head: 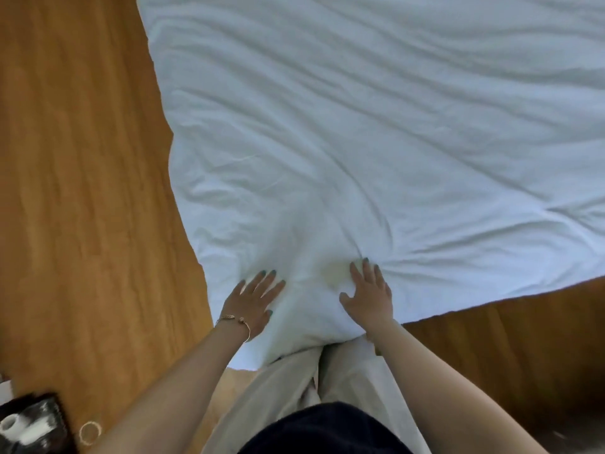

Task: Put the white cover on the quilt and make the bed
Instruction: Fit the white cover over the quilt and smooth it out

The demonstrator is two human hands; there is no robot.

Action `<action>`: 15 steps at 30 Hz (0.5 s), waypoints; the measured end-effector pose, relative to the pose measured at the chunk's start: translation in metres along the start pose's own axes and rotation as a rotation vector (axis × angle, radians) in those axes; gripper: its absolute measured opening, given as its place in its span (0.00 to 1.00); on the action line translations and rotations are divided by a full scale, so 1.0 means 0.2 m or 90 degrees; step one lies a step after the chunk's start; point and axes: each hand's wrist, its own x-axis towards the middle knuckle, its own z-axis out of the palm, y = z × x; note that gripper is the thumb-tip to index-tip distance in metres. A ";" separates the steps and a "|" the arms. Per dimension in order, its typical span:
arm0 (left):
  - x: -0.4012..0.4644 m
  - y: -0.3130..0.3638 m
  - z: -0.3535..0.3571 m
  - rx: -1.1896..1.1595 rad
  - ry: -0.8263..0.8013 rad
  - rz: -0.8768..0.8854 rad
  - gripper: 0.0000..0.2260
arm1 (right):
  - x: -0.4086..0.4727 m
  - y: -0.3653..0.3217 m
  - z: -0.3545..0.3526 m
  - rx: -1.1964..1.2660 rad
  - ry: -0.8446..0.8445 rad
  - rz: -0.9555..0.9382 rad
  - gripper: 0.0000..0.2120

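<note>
A view from above, looking down a person's own front at a large white cover [376,132] spread out flat, wrinkled all over, filling the upper and right part of the picture. Its far and right edges run past the frame, so its full shape is cut off. Whether the quilt is inside the cover cannot be told; only white cloth shows, though the near corner looks puffed and thick. No bed frame or mattress is visible; the cover appears to lie on or over a wooden floor [82,191], which shows at the left and at the lower right.

The near corner of the cover points toward the person and meets their pale trousers [294,381]. Both hands rest on this corner. The left hand [252,303] lies flat, fingers straight and a little spread, palm pressing the cloth; a thin bracelet [234,321] circles the wrist. The right hand [370,293] is also palm down just beside it, fingers spread wide and slightly bent into the cloth, where creases fan out from the fingertips. Neither hand pinches any fabric that can be seen. The nails are painted a dark blue-green.

At the bottom left corner, blurred and partly cut off, sits a dark object [29,421] with white patches; what it is cannot be made out. A small pale ring [90,432] lies on the floor just beside it.
</note>
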 end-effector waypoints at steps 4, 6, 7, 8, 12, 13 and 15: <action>-0.05 -0.16 -0.04 0.088 -0.058 0.024 0.31 | -0.05 -0.30 0.11 -0.047 -0.095 -0.085 0.37; 0.00 -0.28 -0.07 0.129 -0.038 0.028 0.33 | -0.03 -0.47 0.15 -0.071 -0.105 -0.109 0.40; 0.03 -0.35 -0.08 0.144 -0.029 0.026 0.35 | -0.01 -0.55 0.17 -0.070 -0.110 -0.101 0.41; 0.05 -0.42 -0.10 0.158 -0.028 0.027 0.37 | 0.01 -0.62 0.20 -0.067 -0.121 -0.081 0.43; 0.19 -0.69 -0.16 0.294 -0.027 0.138 0.41 | 0.14 -0.70 0.27 -0.068 -0.147 -0.010 0.47; 0.22 -0.74 -0.16 0.343 -0.030 0.189 0.39 | 0.17 -0.70 0.27 -0.075 -0.142 -0.001 0.46; 0.29 -0.83 -0.17 0.409 -0.019 0.283 0.36 | 0.20 -0.72 0.30 -0.081 -0.123 0.040 0.46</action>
